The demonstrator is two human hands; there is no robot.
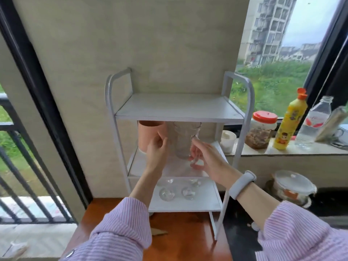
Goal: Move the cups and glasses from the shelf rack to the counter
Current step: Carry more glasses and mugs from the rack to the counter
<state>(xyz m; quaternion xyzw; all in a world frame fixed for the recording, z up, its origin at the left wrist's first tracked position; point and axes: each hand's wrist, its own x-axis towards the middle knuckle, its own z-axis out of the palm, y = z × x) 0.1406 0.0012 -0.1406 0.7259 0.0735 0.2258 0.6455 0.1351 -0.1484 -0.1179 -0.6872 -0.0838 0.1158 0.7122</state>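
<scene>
A white three-tier shelf rack (120, 147) stands on a brown wooden counter (180, 240). On its middle shelf a pink cup (148, 132) stands at the left and a clear glass mug (183, 140) beside it to the right. My left hand (157, 149) hovers at the pink cup's right side, fingers apart and just touching or nearly touching it. My right hand (207, 157) has its fingers curled around the glass mug's handle. Several small clear glasses (167, 194) sit on the bottom shelf, partly hidden behind my forearms.
On the window ledge to the right stand a small white cup (228, 138), a red-lidded jar (261, 131), a yellow bottle (291, 121) and a clear water bottle (314, 125). A lidded glass container (292, 187) sits below the ledge. A black railing is at the left.
</scene>
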